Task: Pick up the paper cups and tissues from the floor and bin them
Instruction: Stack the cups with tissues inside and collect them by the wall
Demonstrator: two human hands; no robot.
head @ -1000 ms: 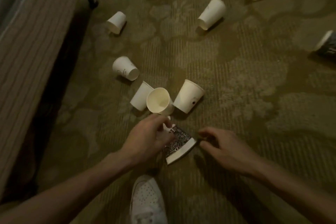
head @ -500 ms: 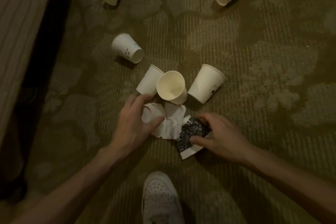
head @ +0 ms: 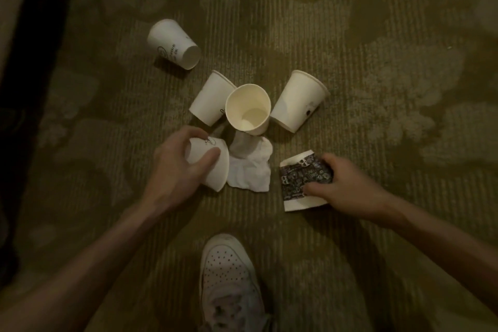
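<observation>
Both hands on cups, low on the floor.
My left hand [head: 183, 170] has its grip curled round a white paper cup [head: 215, 172] lying on the olive patterned carpet [head: 377, 35]. My right hand [head: 347, 186] grips a black-printed paper cup [head: 301, 180]. Between them lies a crumpled white tissue [head: 250, 170]. At twelve o'clock from it stands an upright white paper cup [head: 248, 108], with two tipped white cups [head: 211, 100] [head: 296, 101] flanking it.

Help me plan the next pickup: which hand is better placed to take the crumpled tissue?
Left, probably. The left hand grips a white cup whose rim touches the tissue; the right hand, gripping the patterned cup, sits across bare carpet. Both hands are full.
</observation>
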